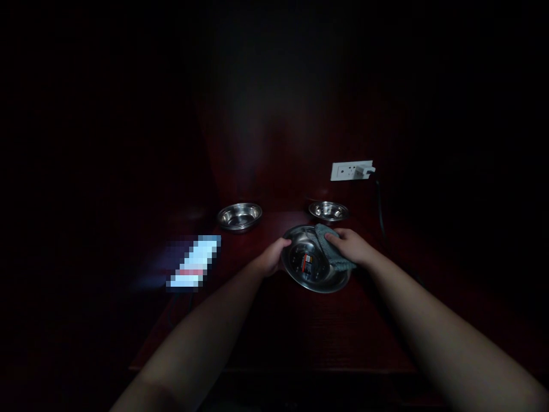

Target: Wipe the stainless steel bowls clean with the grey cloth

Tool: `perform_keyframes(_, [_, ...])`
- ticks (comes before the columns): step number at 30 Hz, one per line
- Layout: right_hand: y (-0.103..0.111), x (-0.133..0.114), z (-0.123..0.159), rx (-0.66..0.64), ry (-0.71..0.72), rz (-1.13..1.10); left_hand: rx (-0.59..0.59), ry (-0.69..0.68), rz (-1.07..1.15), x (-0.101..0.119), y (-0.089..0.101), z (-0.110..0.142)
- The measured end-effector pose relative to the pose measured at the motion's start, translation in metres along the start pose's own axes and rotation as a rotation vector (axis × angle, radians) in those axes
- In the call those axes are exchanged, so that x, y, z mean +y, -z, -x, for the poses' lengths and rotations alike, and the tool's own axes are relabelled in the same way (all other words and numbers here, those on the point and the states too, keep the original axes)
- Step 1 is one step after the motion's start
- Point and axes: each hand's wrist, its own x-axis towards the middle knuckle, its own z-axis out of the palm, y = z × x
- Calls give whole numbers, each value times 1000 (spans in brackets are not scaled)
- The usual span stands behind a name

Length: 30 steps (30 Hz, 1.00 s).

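A shiny metal bowl (315, 277) is tilted toward me above the dark red table, an orange and white label on its inner bottom. My left hand (273, 256) grips its left rim, thumb on the inside and the other fingers hidden behind. A grey-green cloth (328, 246) is folded over the bowl's upper right rim. My right hand (349, 245) is closed on this cloth, pressing it against the bowl. Further back stand two more metal bowls, one at the left (240, 216) and a shallower one at the right (329, 212).
A lit screen, blurred out (195, 263), lies left of my left arm. On the back wall, a white socket panel (343, 171) holds a plug, with a dark cable (380, 212) hanging down to the table (274, 343). The surroundings are very dark.
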Motion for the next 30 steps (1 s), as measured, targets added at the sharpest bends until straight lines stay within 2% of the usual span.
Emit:
perform_keyframes(3, [0,-2,1,55,87,70,2,11,5,1,-1,2])
perform_keyframes(8, [0,-9,5,161,311,144,-11,8,2,2,-2,4])
perform_keyframes(11, [2,-10,5,221,384,181,-8,0,3,1,-1,2])
perform_keyframes(14, [2,-8,3,227,423,150,12,23,-11,-1,3,-2])
perform_keyframes(19, [2,-5,1,283,340,19,-6,37,-13,-1,6,-3])
perform_keyframes(22, [1,-7,0,307,303,-248,5,53,-10,0,6,-2])
perform_keyframes(26, [1,-10,-1,297,181,-637,0,54,-6,0,7,-1])
perform_keyframes(30, [2,-11,-2,298,80,-715,-26,42,-12,-1,7,-1])
